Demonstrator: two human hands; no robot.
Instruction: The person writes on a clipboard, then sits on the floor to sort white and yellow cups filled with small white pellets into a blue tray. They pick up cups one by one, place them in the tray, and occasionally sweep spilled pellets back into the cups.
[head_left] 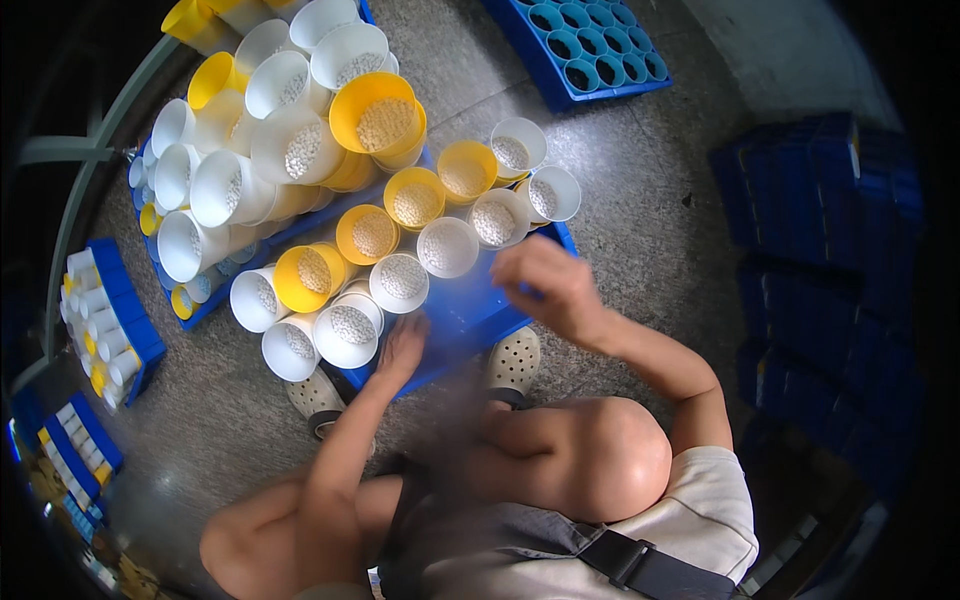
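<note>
A blue crate (505, 325) lies in front of me, with white and yellow cups of pale pellets along its far side. My left hand (403, 348) reaches to its near edge. The fingers stretch up just below a white cup (400, 280) and look to hold nothing; their tips are partly hard to see. Over the crate's right end, my right hand (548, 285) is raised with fingers curled toward the thumb. Whatever may be between them cannot be made out. Nearest to it stands another white cup (497, 220), and a yellow cup (413, 198) is further left.
Behind the crate, stacked white and yellow cups (300, 150) rise high at the left. A blue tray of dark-filled cups (600, 50) sits at the far right. Blue crates (800, 220) pile up on the right; smaller trays (110, 320) stand at the left. My shoes (514, 362) flank the crate's near side.
</note>
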